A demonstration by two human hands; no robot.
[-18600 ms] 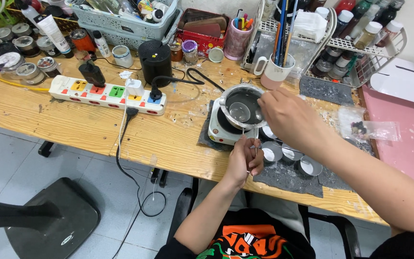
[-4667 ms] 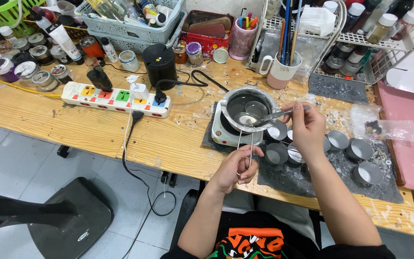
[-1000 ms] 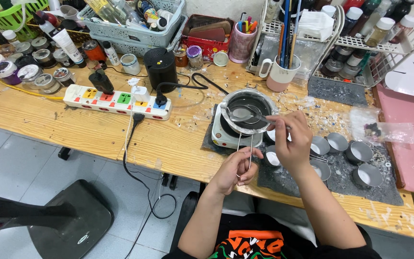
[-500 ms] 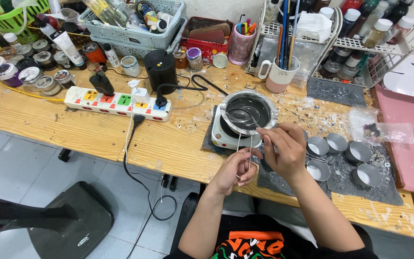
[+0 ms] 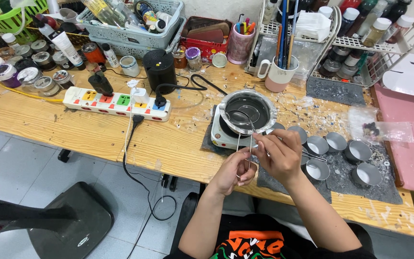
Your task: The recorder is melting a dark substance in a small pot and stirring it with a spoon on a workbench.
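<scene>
Hands: left hand (image 5: 235, 171) grips the wire handle (image 5: 244, 146) of the metal pot (image 5: 247, 111); right hand (image 5: 280, 154) is closed around a spoon (image 5: 242, 115).
Change: a second ago my right hand was up beside the pot; now it has drawn back to the desk (image 5: 73, 127) edge, touching my left.
Spoon: bowl rests inside the pot.
Pot: on the small hot plate (image 5: 220, 134).
Tins (image 5: 334, 153): round metal tins, clustered right on the grey mat (image 5: 293, 180).
Meaning: I judge scooping paused.
</scene>
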